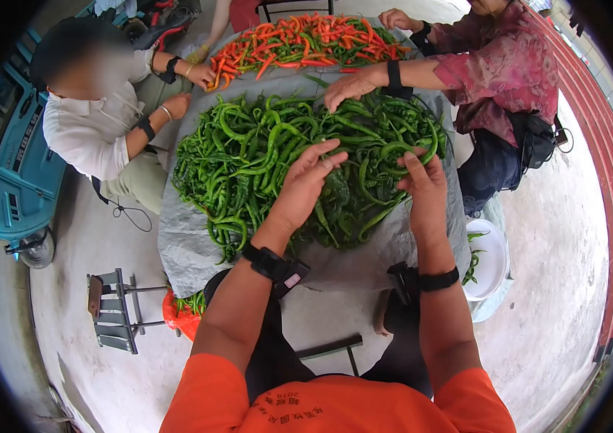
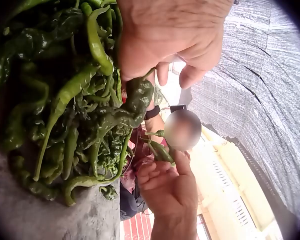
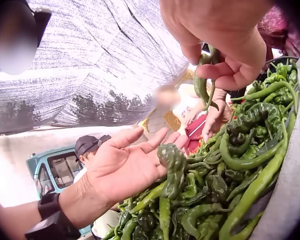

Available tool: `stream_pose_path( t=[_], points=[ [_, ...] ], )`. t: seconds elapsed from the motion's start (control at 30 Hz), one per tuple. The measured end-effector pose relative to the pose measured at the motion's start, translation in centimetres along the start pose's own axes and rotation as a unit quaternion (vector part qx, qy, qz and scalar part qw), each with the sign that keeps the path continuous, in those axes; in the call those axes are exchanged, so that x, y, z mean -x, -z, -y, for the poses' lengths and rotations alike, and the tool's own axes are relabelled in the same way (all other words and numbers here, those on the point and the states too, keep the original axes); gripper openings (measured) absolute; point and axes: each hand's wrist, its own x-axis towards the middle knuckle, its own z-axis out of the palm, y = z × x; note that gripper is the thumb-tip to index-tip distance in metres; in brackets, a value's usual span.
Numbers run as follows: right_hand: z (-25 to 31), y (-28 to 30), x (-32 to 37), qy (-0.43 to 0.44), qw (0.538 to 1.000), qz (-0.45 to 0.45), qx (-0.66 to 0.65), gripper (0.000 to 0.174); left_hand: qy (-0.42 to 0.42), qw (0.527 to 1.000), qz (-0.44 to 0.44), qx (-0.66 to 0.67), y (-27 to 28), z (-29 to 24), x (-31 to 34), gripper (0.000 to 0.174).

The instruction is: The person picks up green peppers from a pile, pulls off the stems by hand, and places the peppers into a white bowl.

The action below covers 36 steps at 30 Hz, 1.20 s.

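My right hand (image 1: 425, 186) is raised over the near right part of a heap of long green chili peppers (image 1: 249, 151). Between its thumb and fingers it pinches green peppers (image 3: 202, 82), whose thin ends hang down in the right wrist view. My left hand (image 1: 301, 186) is held above the middle of the heap, palm turned inward and fingers extended, with nothing gripped. A dark, wrinkled green pepper (image 3: 173, 167) overlaps its fingertips in the right wrist view. The heap lies on a grey sheet (image 1: 191, 234) covering the table.
Red and green chilies (image 1: 306, 43) form another heap at the far side. One person (image 1: 94, 130) sits at the left; another person's hand (image 1: 357, 83) reaches over the heap from the right. A white basin (image 1: 492, 260) stands lower right, a folding stool (image 1: 113, 310) lower left.
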Motion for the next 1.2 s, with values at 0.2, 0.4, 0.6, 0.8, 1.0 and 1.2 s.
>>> stream_pose_path(
  t=[0.2,0.4,0.6,0.8,1.0,1.2],
  points=[
    [-0.5,0.3,-0.2,0.052,0.997,-0.048,0.007,0.019,-0.047,0.974,-0.121,-0.187,-0.1,1.4,0.3,0.026],
    [-1.5,0.1,0.0,0.133,0.99,-0.002,0.04,0.021,-0.227,0.873,-0.128,-0.412,-1.0,1.1,0.9,0.017],
    [-2.2,-2.1,1.9,0.273,0.904,0.147,0.295,0.029,0.101,0.981,-0.016,-0.162,-2.0,0.1,1.3,0.043],
    [-2.3,-2.7,2.8,0.299,0.872,0.189,0.338,0.031,0.085,0.982,-0.063,-0.158,-0.7,1.1,1.1,0.034],
    [-0.7,-2.3,2.4,0.157,0.917,0.087,0.357,0.027,-0.001,0.964,-0.151,-0.219,-1.6,0.8,0.9,0.027],
    [-2.1,-0.5,0.3,0.234,0.838,0.062,0.488,0.029,-0.057,0.902,-0.166,-0.396,-1.2,1.8,0.7,0.027]
  ],
)
